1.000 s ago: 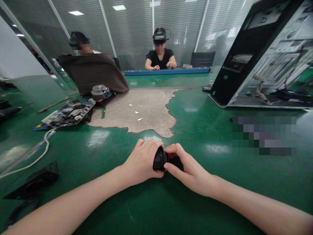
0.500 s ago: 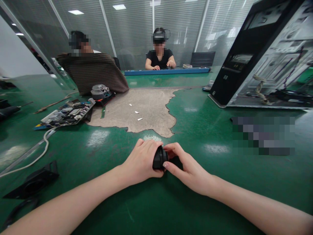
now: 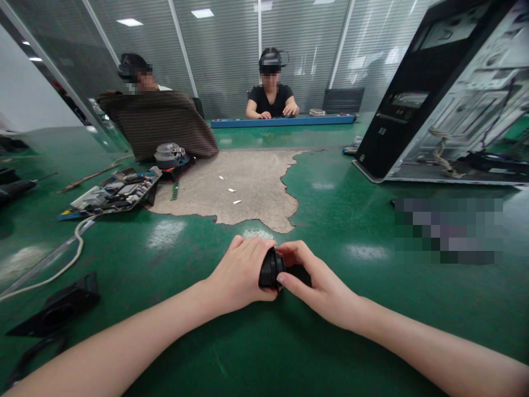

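the small black thing [image 3: 270,269] is between the two hands, low in the middle of the view, over the green tabletop [image 3: 330,220]. the left hand [image 3: 243,270] wraps around it from the left, with the back of the hand on top, so part of it is hidden. the right hand [image 3: 322,281] holds its right side with the thumb and the tips of the fingers, and the thumb is on the near side. the right hand makes a loose ring, with a dark gap inside it. i cannot tell if the black thing touches the tabletop.

past the hands is a big tan patch [image 3: 256,207] with a bumpy edge, and three little white bits [image 3: 237,202] lie on it. a thin green strip [image 3: 174,191] is near its left side. further left sits a board full of parts [image 3: 113,193], with a round gray fan [image 3: 170,155] just beside it. a pale cord [image 3: 78,242] bends down near the board. a flat black part [image 3: 58,303] lies left of the left arm. on the right stands a tall black computer case [image 3: 397,105] with its side open. across the way, a person [image 3: 270,99] sits behind a long blue bar [image 3: 285,121].
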`<state>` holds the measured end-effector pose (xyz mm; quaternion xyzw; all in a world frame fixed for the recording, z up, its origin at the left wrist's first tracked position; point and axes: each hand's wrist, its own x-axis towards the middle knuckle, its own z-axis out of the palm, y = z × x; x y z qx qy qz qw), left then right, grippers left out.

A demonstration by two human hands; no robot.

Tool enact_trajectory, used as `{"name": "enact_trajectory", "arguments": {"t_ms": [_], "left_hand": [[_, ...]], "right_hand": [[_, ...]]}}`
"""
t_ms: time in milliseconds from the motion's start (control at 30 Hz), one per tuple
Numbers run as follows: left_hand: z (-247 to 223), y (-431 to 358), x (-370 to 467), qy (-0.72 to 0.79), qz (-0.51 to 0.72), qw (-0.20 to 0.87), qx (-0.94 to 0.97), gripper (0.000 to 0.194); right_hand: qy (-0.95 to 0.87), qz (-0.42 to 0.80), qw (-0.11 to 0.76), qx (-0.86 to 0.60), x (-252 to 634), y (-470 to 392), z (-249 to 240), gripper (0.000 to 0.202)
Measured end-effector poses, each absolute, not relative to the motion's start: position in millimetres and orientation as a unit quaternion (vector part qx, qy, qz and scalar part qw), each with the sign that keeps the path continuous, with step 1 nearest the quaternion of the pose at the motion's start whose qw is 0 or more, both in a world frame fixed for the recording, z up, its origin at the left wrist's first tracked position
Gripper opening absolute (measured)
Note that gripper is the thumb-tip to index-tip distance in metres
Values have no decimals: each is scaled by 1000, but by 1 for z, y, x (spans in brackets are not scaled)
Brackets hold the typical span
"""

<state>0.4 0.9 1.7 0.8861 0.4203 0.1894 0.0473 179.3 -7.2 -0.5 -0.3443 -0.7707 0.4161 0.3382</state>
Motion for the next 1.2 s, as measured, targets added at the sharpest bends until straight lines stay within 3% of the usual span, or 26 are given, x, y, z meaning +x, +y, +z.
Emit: {"name": "enact_trajectory", "arguments": {"t_ms": [233,467,633,1200], "left_hand": [[1,1,0,419,185,47,888,56],[3,0,1,421,187,42,886,54],[3,0,1,421,189,43,886,56],[3,0,1,423,183,41,887,55]], "right_hand": [[-800,375,341,-321,182,-9,2,31],[-790,372,366,-321,182,-7,-2,14],[-767,407,354,-347,180,-8,0,25],[-767,405,363,-341,180,-6,-1,24]]}}
